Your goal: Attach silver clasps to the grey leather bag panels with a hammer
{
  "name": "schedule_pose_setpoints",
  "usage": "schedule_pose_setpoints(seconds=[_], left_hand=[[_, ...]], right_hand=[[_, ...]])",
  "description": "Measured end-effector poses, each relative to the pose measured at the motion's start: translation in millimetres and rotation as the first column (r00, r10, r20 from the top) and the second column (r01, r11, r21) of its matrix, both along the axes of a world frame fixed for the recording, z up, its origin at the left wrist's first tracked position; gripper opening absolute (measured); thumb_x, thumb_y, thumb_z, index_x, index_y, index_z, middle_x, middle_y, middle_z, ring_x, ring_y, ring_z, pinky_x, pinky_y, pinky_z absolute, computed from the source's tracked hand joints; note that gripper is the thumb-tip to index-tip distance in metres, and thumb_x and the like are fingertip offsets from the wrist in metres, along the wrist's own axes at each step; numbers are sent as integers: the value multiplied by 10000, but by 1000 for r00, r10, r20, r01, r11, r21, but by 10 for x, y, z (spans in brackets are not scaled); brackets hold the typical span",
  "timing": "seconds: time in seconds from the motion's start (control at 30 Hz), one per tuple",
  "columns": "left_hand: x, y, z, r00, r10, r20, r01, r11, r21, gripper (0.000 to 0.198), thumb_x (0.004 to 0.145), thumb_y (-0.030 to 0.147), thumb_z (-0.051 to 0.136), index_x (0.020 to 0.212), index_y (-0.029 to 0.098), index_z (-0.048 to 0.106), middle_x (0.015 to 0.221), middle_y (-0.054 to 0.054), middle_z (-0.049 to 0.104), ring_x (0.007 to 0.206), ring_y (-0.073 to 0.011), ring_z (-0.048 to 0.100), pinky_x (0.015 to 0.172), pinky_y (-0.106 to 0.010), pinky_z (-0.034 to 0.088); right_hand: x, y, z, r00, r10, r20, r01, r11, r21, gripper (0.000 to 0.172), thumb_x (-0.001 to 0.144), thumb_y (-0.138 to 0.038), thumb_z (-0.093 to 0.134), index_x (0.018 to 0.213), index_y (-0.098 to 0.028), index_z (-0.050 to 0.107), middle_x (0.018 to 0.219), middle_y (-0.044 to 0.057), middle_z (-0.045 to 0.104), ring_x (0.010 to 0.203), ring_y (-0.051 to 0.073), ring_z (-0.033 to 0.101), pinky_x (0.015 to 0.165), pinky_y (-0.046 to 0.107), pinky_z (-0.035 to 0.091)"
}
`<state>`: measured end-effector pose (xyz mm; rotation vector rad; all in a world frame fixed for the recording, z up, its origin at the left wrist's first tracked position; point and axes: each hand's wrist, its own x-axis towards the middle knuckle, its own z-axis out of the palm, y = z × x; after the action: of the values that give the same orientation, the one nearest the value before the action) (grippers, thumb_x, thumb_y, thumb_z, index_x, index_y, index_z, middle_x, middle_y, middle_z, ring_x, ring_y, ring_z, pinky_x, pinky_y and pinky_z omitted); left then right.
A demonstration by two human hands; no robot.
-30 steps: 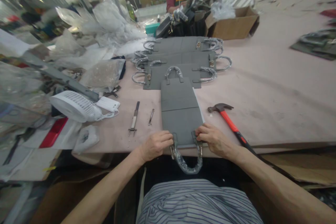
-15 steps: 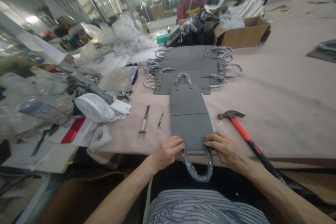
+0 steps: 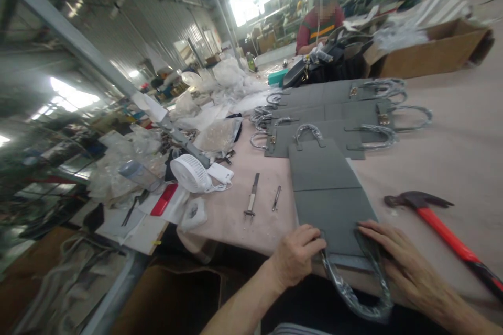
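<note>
A grey bag panel (image 3: 328, 193) lies lengthwise at the table's front edge, with a plastic-wrapped handle at each end. Its near handle (image 3: 353, 293) hangs past the edge toward me. My left hand (image 3: 296, 254) pinches the panel at the left base of this handle. At the right base, the fingers of my right hand (image 3: 404, 256) lie over the corner and grip it, with the thumb hidden. A claw hammer (image 3: 440, 225) with a red and black handle rests to the right. On the left lie a metal tool with a crosspiece (image 3: 251, 199) and a small slim metal tool (image 3: 276, 199).
Several similar grey panels (image 3: 314, 133) with wrapped handles overlap beyond. Further back are a cardboard box (image 3: 428, 57), dark bags (image 3: 314, 68) and a seated person (image 3: 318, 26). A white fan (image 3: 190, 172), red item (image 3: 164, 200) and plastic bags (image 3: 228, 78) stand left.
My view has swung left, so everything appears shifted right and tilted. Both hands stay at the bases of the near handle, and the handle's loop leans further right.
</note>
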<state>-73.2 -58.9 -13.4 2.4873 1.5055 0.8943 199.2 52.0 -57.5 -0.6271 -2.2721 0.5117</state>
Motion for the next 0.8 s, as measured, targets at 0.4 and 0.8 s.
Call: schedule_pose_setpoints(seconds=[0.4, 0.8], left_hand=[[-1346, 260, 263, 417, 847, -329, -886, 297, -356, 391, 819, 319, 705, 1137, 94, 666, 1148, -203, 712, 1142, -334, 662, 952, -408, 512], [-1503, 341, 356, 424, 828, -366, -892, 313, -325, 297, 958, 234, 489, 1160, 149, 689, 1209, -159, 723, 1177, -263, 659, 971, -334, 469]], right_hand=[[-58, -128, -54, 994, -110, -14, 110, 994, 6, 546, 901, -232, 454, 1429, -360, 513, 1376, 61, 608, 1203, 318, 628, 1003, 510, 533], [-54, -121, -14, 997, -79, 9, 79, 997, -9, 514, 911, -218, 433, 1399, -349, 528, 1397, 63, 587, 1240, 295, 601, 1030, 485, 513]])
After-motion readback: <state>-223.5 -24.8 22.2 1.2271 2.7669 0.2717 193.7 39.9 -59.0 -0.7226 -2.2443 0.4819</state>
